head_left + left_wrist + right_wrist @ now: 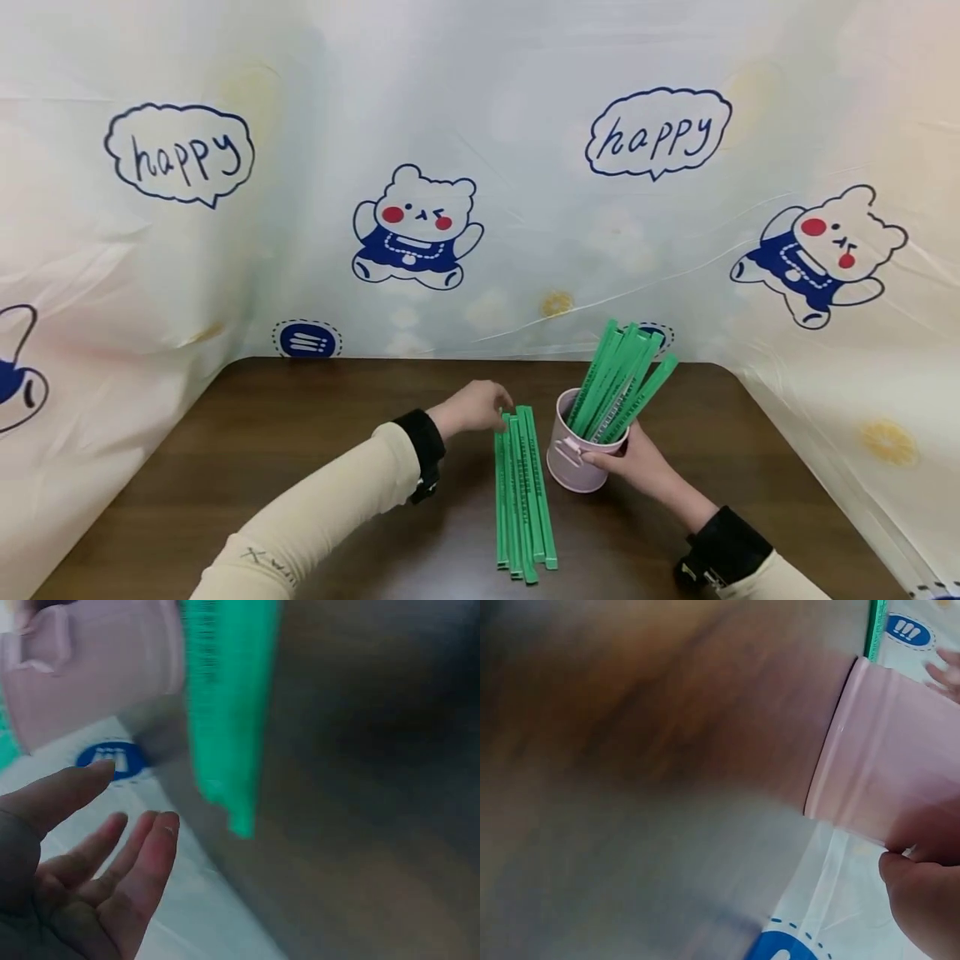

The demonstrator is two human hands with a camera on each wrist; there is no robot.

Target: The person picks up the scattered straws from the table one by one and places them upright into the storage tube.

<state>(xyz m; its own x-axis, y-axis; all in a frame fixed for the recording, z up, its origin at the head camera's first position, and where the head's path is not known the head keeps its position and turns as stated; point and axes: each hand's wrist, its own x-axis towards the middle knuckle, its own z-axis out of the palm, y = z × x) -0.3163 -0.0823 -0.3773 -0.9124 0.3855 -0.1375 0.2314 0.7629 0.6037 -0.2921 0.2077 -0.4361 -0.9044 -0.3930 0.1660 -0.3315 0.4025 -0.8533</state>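
Observation:
A small pale pink bucket (573, 458) stands on the right of the table, with several long, slim green wrapped sticks (618, 383) leaning up out of it. My right hand (641, 460) grips the bucket from its right side, thumb near the rim by the little handle; the right wrist view shows the thumb (922, 896) against the pink wall. To the bucket's left lies a row of similar green printed sticks (523, 492). At their far end hovers my left hand (474, 407), with its thumb and fingers (146, 877) apart and nothing between them in the left wrist view.
Everything stands on a dark brown wooden table (315, 467). Behind and beside it hangs a pale cloth backdrop (525, 100) printed with bears and speech bubbles. Black bands (423, 450) sit around both wrists over cream sleeves.

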